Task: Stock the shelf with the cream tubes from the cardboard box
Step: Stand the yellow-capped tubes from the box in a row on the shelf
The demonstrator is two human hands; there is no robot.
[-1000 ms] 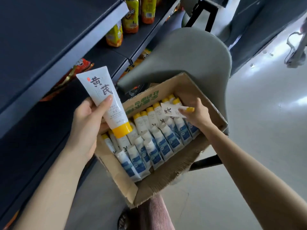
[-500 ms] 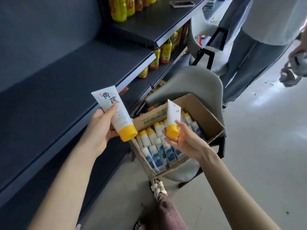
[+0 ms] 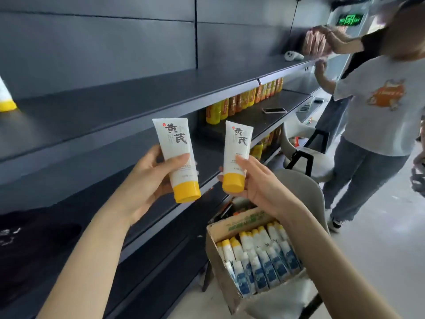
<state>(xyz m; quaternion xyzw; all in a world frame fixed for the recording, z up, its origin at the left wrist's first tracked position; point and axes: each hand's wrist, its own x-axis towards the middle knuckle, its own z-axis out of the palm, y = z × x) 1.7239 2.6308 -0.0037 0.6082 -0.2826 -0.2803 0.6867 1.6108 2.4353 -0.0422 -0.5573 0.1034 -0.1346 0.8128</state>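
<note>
In the middle of the frame the left hand (image 3: 147,178) grips 1 white cream tube (image 3: 176,153) with a yellow cap, thumb across the front of the lower body and fingers curled behind it, the cap pointing down. Just to its right the right hand (image 3: 257,180) pinches a second cream tube (image 3: 236,150) near its yellow cap, which also points down; the 2 tubes stand upright side by side without touching, raised in front of the dark shelf (image 3: 115,104). At the far left edge of that shelf board stands another tube (image 3: 4,97) on its yellow cap, only partly in view. At the lower right the open cardboard box (image 3: 241,223) rests on a grey chair (image 3: 305,187), and rows of packed tubes (image 3: 259,261) fill it. Further along the shelving, right of centre, yellow and orange bottles (image 3: 241,102) stand in a row, with a phone (image 3: 274,110) lying flat near them. At the right edge of the frame another person (image 3: 379,107) in a light T-shirt and jeans reaches up to the shelf.
</note>
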